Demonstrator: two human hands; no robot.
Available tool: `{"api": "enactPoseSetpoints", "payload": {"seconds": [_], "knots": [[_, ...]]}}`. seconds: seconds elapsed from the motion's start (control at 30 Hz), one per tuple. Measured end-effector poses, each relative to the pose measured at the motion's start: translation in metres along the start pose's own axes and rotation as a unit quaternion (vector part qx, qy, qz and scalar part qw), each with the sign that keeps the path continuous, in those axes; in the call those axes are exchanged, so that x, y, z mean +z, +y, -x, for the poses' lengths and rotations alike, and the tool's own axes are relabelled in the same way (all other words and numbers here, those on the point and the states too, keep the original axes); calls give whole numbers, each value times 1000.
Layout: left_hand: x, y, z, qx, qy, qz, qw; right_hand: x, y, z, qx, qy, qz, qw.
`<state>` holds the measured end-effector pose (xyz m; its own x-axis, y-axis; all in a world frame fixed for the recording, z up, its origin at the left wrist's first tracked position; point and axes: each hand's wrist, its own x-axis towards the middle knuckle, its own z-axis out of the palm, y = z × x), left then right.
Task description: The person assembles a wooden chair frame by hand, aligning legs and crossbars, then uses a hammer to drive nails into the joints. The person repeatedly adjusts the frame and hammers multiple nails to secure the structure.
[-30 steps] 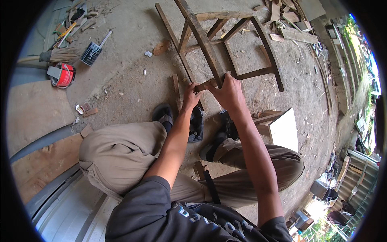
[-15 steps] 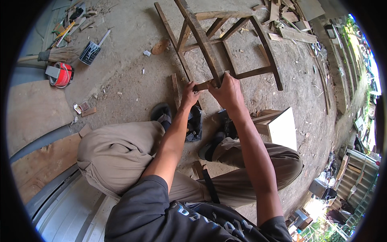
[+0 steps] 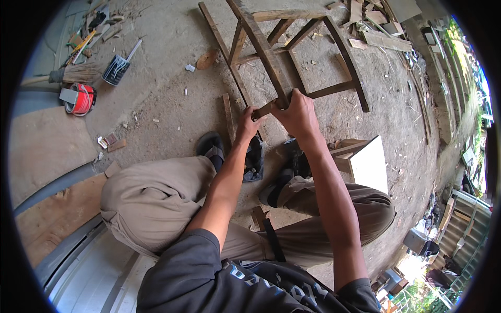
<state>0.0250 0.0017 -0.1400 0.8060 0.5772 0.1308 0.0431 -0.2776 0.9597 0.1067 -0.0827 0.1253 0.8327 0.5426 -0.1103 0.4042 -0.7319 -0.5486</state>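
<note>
A brown wooden chair frame (image 3: 267, 52), with bare legs and rails, is held out in front of me over the floor. My left hand (image 3: 248, 124) is closed round the near left corner, where a short crosspiece (image 3: 264, 110) meets a long leg. At the other end of that crosspiece, my right hand (image 3: 298, 116) grips the near end of the thick long rail. The fingers partly hide both joints. Below my hands, between my feet, lies a black plastic bag (image 3: 254, 160).
A white-faced wooden box (image 3: 368, 164) stands by my right knee. On the left are a red can (image 3: 82, 99), a dark can (image 3: 116, 70) and a straw brush (image 3: 78, 73). Scrap wood (image 3: 383, 36) is heaped at the far right. A loose wooden strip (image 3: 228, 117) lies near my left foot.
Both hands keep their hold on the chair frame. The frame's right side has risen slightly in the picture, and the view has shifted a little.
</note>
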Motion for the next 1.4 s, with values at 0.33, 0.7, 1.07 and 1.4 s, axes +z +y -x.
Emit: {"api": "enactPoseSetpoints", "payload": {"seconds": [0.33,0.7,1.07,1.4], "knots": [[-6,-10,1,23,36,-31,999,2,-1,-1,-17,9,2,1000],[-6,-13,-1,43,45,11,998,-3,-9,0,0,-12,-2,1000],[-13,3,-3,-13,14,8,1000,18,3,7,-36,29,-13,999],[-10,-19,-7,-1,8,18,1000,7,-8,7,-34,10,-1,999]]}}
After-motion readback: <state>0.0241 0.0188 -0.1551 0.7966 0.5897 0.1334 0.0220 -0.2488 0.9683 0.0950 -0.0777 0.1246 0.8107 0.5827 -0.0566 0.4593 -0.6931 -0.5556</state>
